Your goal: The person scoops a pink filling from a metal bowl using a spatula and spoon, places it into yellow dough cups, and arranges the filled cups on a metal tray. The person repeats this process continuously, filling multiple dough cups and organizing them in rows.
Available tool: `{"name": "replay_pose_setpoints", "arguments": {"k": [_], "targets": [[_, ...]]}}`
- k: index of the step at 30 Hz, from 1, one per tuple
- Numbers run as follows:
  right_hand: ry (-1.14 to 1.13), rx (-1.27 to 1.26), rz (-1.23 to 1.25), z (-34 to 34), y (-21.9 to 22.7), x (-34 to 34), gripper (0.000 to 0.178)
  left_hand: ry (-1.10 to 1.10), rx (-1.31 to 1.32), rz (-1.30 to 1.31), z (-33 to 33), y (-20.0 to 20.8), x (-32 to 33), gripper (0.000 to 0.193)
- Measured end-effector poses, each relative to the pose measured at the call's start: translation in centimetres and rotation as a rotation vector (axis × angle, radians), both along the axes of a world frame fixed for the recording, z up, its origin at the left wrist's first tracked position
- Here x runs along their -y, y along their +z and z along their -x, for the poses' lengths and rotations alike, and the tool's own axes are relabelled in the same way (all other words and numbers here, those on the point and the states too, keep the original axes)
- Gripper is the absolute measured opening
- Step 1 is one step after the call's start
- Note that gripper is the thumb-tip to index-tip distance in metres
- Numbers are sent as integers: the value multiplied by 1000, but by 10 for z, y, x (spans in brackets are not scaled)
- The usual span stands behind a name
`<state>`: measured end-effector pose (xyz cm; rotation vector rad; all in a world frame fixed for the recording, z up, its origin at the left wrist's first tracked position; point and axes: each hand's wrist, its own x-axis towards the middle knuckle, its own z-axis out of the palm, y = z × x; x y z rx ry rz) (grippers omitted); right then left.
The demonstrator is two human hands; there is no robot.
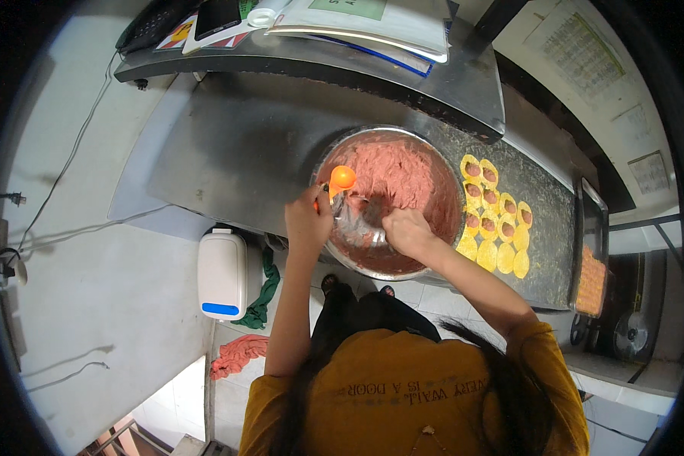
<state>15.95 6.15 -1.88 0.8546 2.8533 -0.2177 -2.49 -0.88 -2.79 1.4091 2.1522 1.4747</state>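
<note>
A wide steel bowl [453, 245] on the counter holds a mass of pink minced meat [400, 169], with part of its bottom scraped bare. My left hand [310, 216], over the bowl's left rim, is closed around the handle of an orange scoop [343, 178]. The scoop's round cup is over the meat. Inside the bowl, my right hand [409, 232] is closed near the bare patch; what it grips, if anything, is hidden. To the right of the bowl lie rows of thin yellow rounds [505, 258], several bearing a small portion of meat [489, 196].
A metal shelf [311, 85] overhangs the counter's back, carrying papers [357, 34] and a black phone [217, 18]. At far right is a tray of orange-brown food [590, 281]. A white bin [222, 273] stands below left, near green [263, 292] and red cloths [238, 356].
</note>
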Motion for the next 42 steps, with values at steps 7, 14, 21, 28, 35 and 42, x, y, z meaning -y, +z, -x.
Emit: {"name": "replay_pose_setpoints", "arguments": {"k": [7, 14, 21, 28, 35, 42], "targets": [[-681, -286, 1052, -37, 12, -29, 22, -36, 8, 37, 6, 8, -3, 13], [-665, -805, 1159, -77, 69, -24, 24, -150, 116, 206, 1, 31, -3, 20], [-152, -602, -197, -69, 52, 8, 47, -201, 509, 196, -12, 23, -15, 26], [-137, -500, -383, -89, 62, 18, 57, -166, 545, 231, -18, 33, -10, 26], [-131, -458, -415, -85, 42, 26, 57, -124, 695, 150, -38, 38, -8, 24], [-85, -452, -474, -77, 41, 35, 59, -148, 759, 243, -45, 57, -3, 25]]}}
